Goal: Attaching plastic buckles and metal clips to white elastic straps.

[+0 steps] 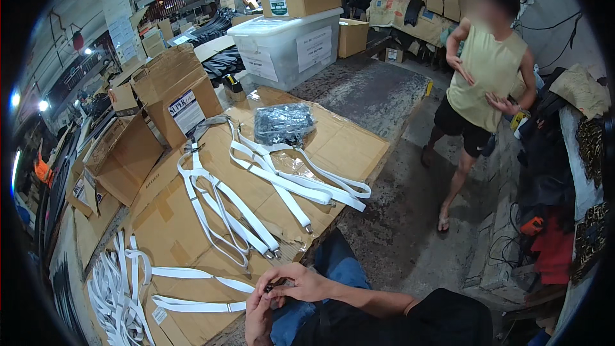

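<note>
My left hand (257, 319) and my right hand (300, 283) meet at the table's near edge, fingers closed together. Pinched between them is a small dark clip (269, 288), partly hidden by the fingers. Two white suspender straps (198, 305) run from my left hand leftward across the cardboard, toward a tangled heap of white straps (115, 291). Beyond my hands lie a pair of white suspenders (221, 202) with metal clips and another white pair (278, 176) further right. A clear plastic bag of dark clips (284, 123) rests behind them.
Flattened cardboard (173, 243) covers the table. Open cardboard boxes (173, 90) stand at its left, and a translucent plastic bin (288, 45) with a carton on top is behind. A person in a yellow sleeveless shirt (483, 70) stands on the floor to the right.
</note>
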Available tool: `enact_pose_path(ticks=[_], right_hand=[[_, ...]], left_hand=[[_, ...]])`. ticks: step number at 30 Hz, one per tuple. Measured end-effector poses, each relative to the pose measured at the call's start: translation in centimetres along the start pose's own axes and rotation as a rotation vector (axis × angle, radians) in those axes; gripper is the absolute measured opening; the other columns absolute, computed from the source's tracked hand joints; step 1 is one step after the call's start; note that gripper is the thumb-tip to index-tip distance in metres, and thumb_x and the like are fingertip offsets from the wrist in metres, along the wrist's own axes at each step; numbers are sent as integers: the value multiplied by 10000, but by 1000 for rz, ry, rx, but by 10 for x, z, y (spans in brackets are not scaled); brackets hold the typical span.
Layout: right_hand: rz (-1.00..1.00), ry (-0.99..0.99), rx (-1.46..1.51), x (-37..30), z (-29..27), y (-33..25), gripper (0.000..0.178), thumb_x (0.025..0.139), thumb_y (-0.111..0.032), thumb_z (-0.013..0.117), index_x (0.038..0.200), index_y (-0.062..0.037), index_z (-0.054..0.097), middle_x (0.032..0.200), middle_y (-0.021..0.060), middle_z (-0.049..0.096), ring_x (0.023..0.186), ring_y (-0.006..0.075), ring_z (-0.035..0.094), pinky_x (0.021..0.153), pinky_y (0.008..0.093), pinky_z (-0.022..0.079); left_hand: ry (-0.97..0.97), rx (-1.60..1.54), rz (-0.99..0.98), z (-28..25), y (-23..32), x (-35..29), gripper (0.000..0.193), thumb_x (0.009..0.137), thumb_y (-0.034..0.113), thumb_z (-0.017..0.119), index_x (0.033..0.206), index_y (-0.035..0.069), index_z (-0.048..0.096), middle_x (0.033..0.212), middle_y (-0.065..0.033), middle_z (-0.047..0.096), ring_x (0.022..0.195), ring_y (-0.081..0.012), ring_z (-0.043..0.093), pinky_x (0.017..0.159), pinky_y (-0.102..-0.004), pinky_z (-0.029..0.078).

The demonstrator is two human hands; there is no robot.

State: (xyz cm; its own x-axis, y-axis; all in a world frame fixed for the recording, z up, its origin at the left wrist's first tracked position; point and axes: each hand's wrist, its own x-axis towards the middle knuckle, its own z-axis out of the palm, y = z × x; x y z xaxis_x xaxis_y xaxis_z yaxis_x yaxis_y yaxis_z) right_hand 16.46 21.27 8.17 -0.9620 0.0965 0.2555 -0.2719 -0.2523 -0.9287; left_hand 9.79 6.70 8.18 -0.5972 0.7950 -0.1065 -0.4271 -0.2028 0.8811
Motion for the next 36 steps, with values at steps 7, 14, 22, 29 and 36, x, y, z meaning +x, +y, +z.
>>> enact_pose_path(ticks=[7, 14, 22, 29, 36], right_hand=[[103, 45, 42, -4, 8, -2, 128, 854, -26, 591, 981, -18, 582, 895, 22, 606, 700, 65, 583, 584, 198, 496], [112, 120, 129, -3, 7, 13, 111, 847, -21, 597, 956, -33, 583, 785, 7, 589, 645, 47, 567, 538, 191, 484], [6, 91, 250, 8, 5, 25, 134, 821, 58, 589, 947, 13, 582, 921, 92, 610, 765, 129, 611, 600, 247, 535], [-165, 105, 83, 3, -2, 43, 149, 765, 77, 640, 887, 13, 582, 852, 120, 631, 815, 195, 621, 836, 373, 494], [-192, 120, 241, 3, 0, 49, 131, 777, 72, 626, 876, 7, 570, 844, 141, 633, 809, 215, 625, 806, 395, 514]], left_hand=[[10, -15, 54, 6, -3, -7, 355, 870, 239, 560, 1095, -29, 500, 856, -62, 547, 775, -150, 514, 668, -284, 406], [22, 21, 37, -2, -11, -2, 397, 862, 289, 573, 1063, -51, 538, 925, -76, 568, 788, -142, 520, 669, -262, 403], [-20, 222, 13, -19, -10, 0, 317, 939, 251, 469, 1095, -19, 522, 810, 0, 493, 726, -81, 421, 639, -224, 365], [51, 257, -7, -8, -11, -4, 181, 939, 155, 466, 916, -12, 533, 714, 3, 450, 660, -89, 405, 599, -228, 359], [115, 307, 49, -1, -13, -12, 189, 938, 134, 463, 860, -21, 537, 688, 1, 457, 635, -84, 417, 577, -229, 365]])
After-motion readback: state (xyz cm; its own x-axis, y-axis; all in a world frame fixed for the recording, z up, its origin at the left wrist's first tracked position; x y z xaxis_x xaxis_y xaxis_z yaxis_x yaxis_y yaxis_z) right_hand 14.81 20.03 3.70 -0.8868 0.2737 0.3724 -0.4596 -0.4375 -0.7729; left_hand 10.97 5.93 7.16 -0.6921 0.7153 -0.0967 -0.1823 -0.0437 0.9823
